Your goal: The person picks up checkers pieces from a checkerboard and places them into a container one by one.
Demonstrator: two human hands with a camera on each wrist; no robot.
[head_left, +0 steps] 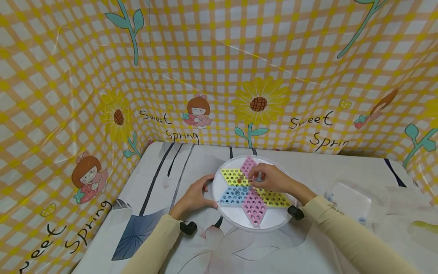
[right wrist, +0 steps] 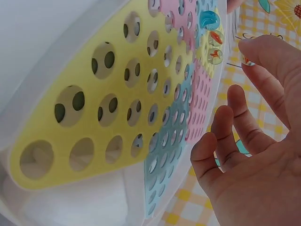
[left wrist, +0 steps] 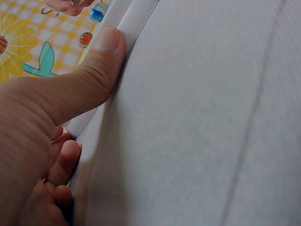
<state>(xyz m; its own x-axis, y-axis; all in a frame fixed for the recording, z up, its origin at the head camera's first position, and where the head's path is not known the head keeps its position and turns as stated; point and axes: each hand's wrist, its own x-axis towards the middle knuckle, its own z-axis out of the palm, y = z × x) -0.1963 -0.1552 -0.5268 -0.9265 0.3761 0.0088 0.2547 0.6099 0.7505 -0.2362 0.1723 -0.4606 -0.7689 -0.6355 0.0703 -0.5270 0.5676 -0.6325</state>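
Note:
A round white Chinese checkers board (head_left: 236, 222) with a pink, yellow and blue star of holes lies on the table. My left hand (head_left: 196, 194) holds its left rim, the thumb (left wrist: 106, 56) along the edge and the other fingers curled beside it. Over the star, my right hand (head_left: 272, 177) pinches a small clear marble (right wrist: 246, 60) with coloured swirls between thumb and index finger; its other fingers are loosely bent. On the board, a blue marble (right wrist: 209, 20) sits near two orange-swirled marbles, one of them an orange marble (right wrist: 216, 37).
A clear plastic container (head_left: 352, 201) stands on the table to the right, with a few bluish marbles at its near side. Behind the table hangs a yellow checked cloth (head_left: 219, 68) with flowers. The patterned table cover (head_left: 191, 163) extends left of the board.

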